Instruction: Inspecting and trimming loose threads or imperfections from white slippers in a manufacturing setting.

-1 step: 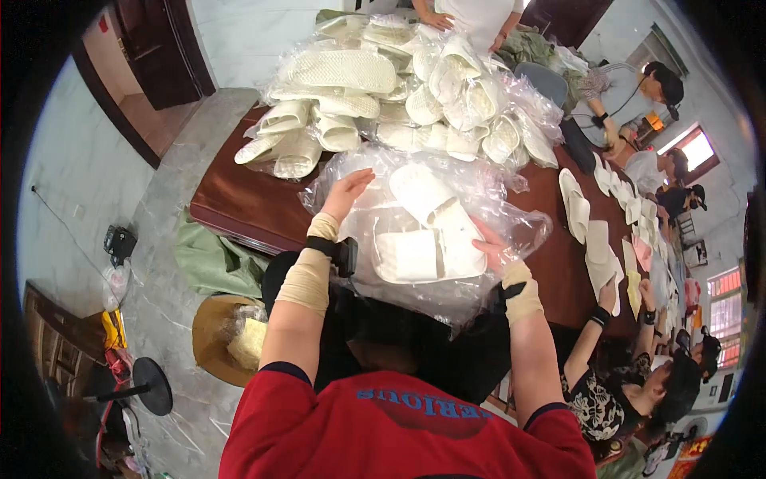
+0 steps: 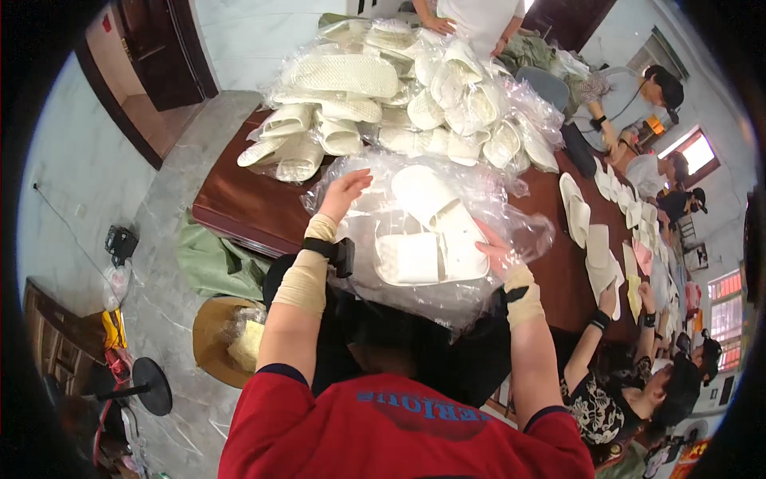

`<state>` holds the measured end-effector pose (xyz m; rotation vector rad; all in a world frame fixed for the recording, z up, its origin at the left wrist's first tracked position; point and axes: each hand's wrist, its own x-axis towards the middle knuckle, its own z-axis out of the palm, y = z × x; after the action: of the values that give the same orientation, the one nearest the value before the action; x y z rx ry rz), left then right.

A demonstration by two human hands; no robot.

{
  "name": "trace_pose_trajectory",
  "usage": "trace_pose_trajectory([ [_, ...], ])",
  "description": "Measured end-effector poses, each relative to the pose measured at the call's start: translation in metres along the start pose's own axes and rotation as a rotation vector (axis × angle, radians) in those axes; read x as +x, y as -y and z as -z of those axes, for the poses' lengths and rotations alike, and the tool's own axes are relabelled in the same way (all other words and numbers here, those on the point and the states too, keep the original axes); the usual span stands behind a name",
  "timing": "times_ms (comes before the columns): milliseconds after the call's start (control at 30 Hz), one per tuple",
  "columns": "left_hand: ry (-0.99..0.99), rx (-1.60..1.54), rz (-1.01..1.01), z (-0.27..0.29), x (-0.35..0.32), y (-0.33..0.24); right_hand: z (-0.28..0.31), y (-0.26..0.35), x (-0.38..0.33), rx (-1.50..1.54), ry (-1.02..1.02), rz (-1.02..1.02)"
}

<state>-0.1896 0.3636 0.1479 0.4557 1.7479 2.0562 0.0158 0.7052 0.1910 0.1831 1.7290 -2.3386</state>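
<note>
1. Near centre, over the near edge of a dark wooden table: a clear plastic bag of white slippers.
2. Left hand spread open, flat against the bag's left side; right hand at its right edge, fingers partly hidden behind plastic, grip unclear.
3. Farther off, filling the table's far end: a heap of bagged white slippers.
4. To the right: loose insoles in rows, other people's arms reaching in.
5. Near left, on the floor: a straw hat, partly hidden by the left arm.
</note>
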Motion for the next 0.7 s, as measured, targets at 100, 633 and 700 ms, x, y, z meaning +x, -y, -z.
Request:
trace_pose_trajectory([
  [100,-0.207,0.271,-0.247,0.003,-0.01,-0.02,-0.005,0.008,0.006,-0.044,0.03,0.065],
  [633,-0.299,1.382,-0.37,-0.033,-0.02,0.051,0.045,0.023,-0.023,-0.682,-0.144,-0.058],
  [700,-0.299,1.416,-0.352,-0.035,-0.022,0.05,0.065,0.035,-0.059,-0.56,-0.204,-0.051],
])
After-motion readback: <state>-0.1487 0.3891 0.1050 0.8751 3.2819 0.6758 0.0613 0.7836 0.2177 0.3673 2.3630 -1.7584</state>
